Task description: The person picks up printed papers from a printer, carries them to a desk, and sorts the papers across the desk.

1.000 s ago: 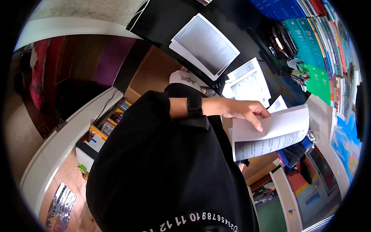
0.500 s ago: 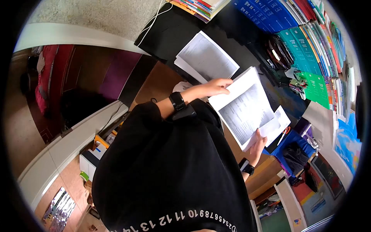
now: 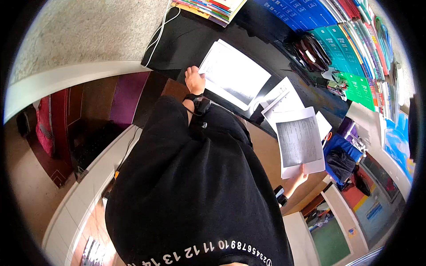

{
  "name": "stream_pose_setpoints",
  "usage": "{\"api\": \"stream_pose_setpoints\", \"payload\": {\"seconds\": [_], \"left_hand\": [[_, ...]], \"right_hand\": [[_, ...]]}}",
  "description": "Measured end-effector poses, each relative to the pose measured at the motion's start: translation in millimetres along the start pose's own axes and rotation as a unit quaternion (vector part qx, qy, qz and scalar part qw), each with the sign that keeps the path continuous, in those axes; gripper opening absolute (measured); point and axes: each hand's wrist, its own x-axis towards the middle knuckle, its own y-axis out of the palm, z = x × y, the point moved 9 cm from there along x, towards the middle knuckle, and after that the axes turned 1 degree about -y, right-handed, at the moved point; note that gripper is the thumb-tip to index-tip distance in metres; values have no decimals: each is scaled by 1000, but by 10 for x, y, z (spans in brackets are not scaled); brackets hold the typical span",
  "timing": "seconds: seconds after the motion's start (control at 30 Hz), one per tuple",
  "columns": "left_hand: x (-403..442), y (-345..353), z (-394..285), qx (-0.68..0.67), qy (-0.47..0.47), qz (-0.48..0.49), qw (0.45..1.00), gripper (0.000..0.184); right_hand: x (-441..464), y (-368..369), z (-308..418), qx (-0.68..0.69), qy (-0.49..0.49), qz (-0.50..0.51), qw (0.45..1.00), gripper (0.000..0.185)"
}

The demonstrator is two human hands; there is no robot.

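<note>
My left hand (image 3: 195, 80) is at the left corner of a stack of white paper (image 3: 235, 73) on the black desk. Its fingers are curled and closed on the paper's edge. In my right hand (image 3: 301, 176) is a printed sheet (image 3: 301, 142), pinched at its lower edge and raised at the desk's near side. Other printed sheets (image 3: 286, 95) lie fanned out behind it, partly covered. Both wrists wear black bands.
Blue books (image 3: 297, 15), teal books (image 3: 339, 48) and green books (image 3: 359, 91) line the back of the desk. A dark glossy case (image 3: 313, 52) sits before them. A magazine pile (image 3: 213, 9) and white cable (image 3: 159, 37) are at the far left. A blue bin (image 3: 339, 155) stands at right.
My left hand has left the papers it held with the right and moved left to the stack's corner. My right hand has shifted down slightly with a sheet.
</note>
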Motion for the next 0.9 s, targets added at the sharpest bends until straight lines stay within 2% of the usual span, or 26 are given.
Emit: {"api": "stream_pose_setpoints", "payload": {"seconds": [0.1, 0.13, 0.17, 0.2, 0.23, 0.27, 0.3, 0.33, 0.37, 0.4, 0.47, 0.57, 0.63, 0.77, 0.83, 0.9], "left_hand": [[20, -49, -127, -10, 58, -7, 998, 24], [56, -63, -192, -18, 90, 0, 996, 23], [89, -86, -267, -25, 120, 8, 992, 22], [158, -103, -356, -59, 138, -1, 989, 20], [273, 20, -368, -139, 105, 44, 984, 18], [368, 90, -441, -230, 128, 27, 964, 14], [447, 304, -462, -365, 16, 146, 919, 12], [534, 417, -549, -433, 12, 162, 887, 11], [658, 579, -582, -426, -10, 184, 886, 10], [735, 537, -765, -518, -42, 203, 830, 10], [953, 633, -955, -563, -82, 230, 790, 15], [1239, 922, -1053, -592, -114, 222, 766, 20], [1337, 1022, -1093, -522, -85, 234, 816, 22], [1446, 1383, -983, -428, -129, 277, 851, 24], [1492, 1396, -1009, -371, -107, 332, 861, 24], [1569, 1598, -987, -413, -71, 368, 830, 24]], "right_hand": [[-107, 136, 129, -10, -5, -40, 999, 33], [-78, 145, 92, -18, -13, -26, 999, 41], [-94, 143, 94, -13, -12, -30, 999, 40], [-161, 249, 201, -8, -10, -32, 999, 40], [-175, 338, 261, -3, -10, -35, 999, 40], [-149, 368, 263, -14, -5, -44, 999, 40], [-143, 361, 258, -29, 3, -53, 998, 39], [-162, 307, 249, -44, 12, -63, 997, 39], [-142, 240, 200, -46, 17, -58, 997, 38], [-80, 176, 112, -44, 20, -54, 997, 38], [-8, 198, 109, -48, 13, -51, 997, 37], [199, 122, 42, -35, 13, -41, 998, 32], [359, 221, 142, -57, 7, -36, 998, 33], [704, 464, 383, -25, -2, 28, 999, 35], [987, 428, 309, -46, -27, 23, 998, 33], [1017, 465, 272, -59, -27, 18, 998, 31]]}}
